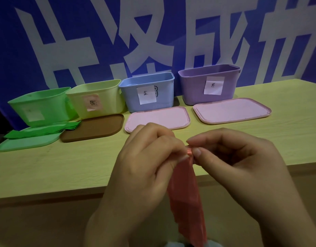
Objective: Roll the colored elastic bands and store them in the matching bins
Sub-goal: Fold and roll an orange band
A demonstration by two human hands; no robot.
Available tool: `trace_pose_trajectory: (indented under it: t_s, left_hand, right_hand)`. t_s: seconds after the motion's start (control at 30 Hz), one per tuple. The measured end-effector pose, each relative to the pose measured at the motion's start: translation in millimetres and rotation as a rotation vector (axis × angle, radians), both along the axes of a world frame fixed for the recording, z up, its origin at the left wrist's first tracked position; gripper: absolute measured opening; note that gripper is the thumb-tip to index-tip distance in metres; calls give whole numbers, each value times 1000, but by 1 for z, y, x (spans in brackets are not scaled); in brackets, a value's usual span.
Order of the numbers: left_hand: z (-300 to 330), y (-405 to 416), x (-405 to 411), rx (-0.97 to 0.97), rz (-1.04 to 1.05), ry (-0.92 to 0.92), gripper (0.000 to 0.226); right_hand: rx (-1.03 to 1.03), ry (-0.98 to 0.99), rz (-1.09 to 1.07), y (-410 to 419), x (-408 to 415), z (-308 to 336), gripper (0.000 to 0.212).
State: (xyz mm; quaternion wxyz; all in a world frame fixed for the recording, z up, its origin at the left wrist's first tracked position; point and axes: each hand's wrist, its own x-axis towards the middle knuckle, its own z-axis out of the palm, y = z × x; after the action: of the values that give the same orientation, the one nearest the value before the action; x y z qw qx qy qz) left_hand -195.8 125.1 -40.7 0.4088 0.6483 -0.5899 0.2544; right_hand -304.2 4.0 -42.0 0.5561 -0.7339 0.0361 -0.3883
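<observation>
Head view, looking down over a pale wood table. Both hands are up in front of the table's near edge, working the top end of a coral-pink elastic band. Left hand has fingers curled, pinching the band's top edge w/ thumb & fingertips; right hand pinches the same edge from the other side, thumb nail facing the camera. Top of the band looks bunched or partly rolled between the two pinches; rest hangs straight down past the table edge, out of frame at the bottom.

Taking the blue bin as landmark: yellow bin just to its left, green bin further left, purple bin to its right. All four are open & carry paper labels. Pink lid lies flat just in front of the blue bin; second pink lid front-right of it, brown lid front-left, green lid far left. Green band lies on the green lid, partly on the brown one. Blue wall w/ big white characters behind.
</observation>
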Motion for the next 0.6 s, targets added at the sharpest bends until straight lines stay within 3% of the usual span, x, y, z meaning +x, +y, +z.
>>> trace_pose_trajectory:
  t_s: [0.13, 0.33, 0.6]
  left_hand:
    - [2, 1, 0, 36, -10, 51, 5]
    - [4, 3, -4, 85, -7, 72, 10]
    - [3, 1, -6, 49, 35, 111, 13]
  right_hand:
    - [37, 33, 60, 0, -1, 3, 21]
    - [264, 60, 193, -5, -2, 8, 18]
    - [292, 71, 240, -10, -1, 7, 19]
